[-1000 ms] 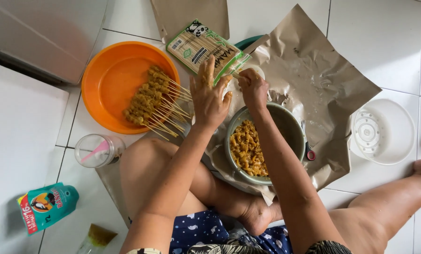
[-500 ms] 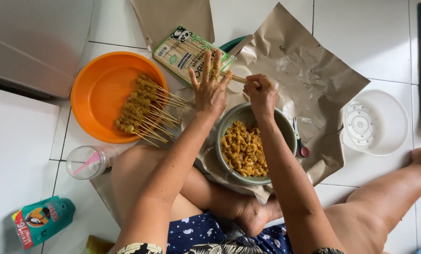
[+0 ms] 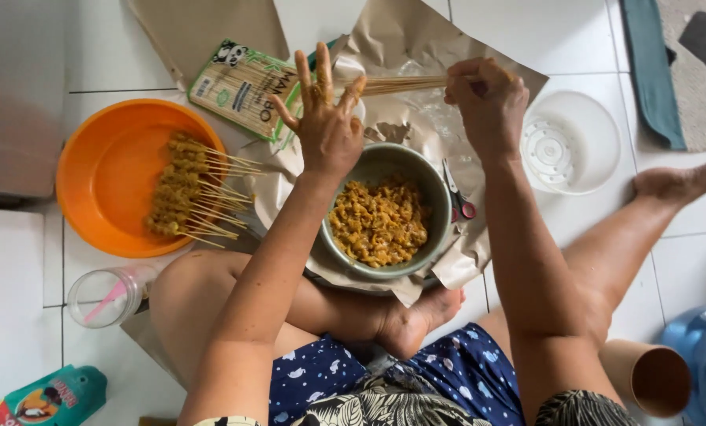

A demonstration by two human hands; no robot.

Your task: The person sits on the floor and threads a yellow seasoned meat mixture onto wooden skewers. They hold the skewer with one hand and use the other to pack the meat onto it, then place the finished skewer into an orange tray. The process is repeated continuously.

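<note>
Skewers [image 3: 404, 84], a bare bundle of thin sticks, run level between the two hands above the bowl, one end clenched in the right hand [image 3: 491, 102], the other end against the fingertips of the left hand [image 3: 325, 122], whose grip is released, fingers spread and greasy; brown paper [image 3: 416, 31] lies crumpled on the tiled floor [image 3: 526, 31] under the bowl and reaches up past the hands; orange basin [image 3: 104, 170] sits on the floor to the left, holding a row of loaded skewers [image 3: 187, 197] with meat ends left and stick ends pointing right; green bowl [image 3: 436, 189] rests on the paper just below the left hand, filled with yellow-brown meat [image 3: 378, 222]; white lid [image 3: 570, 142] lies on the floor to the right of the right hand; skewer packet [image 3: 238, 87], green and clear, lies just left of the left hand; clear cup [image 3: 108, 296] with a pink straw stands below the basin; scissors [image 3: 457, 193] with red handles lie on the paper touching the bowl's right rim
</note>
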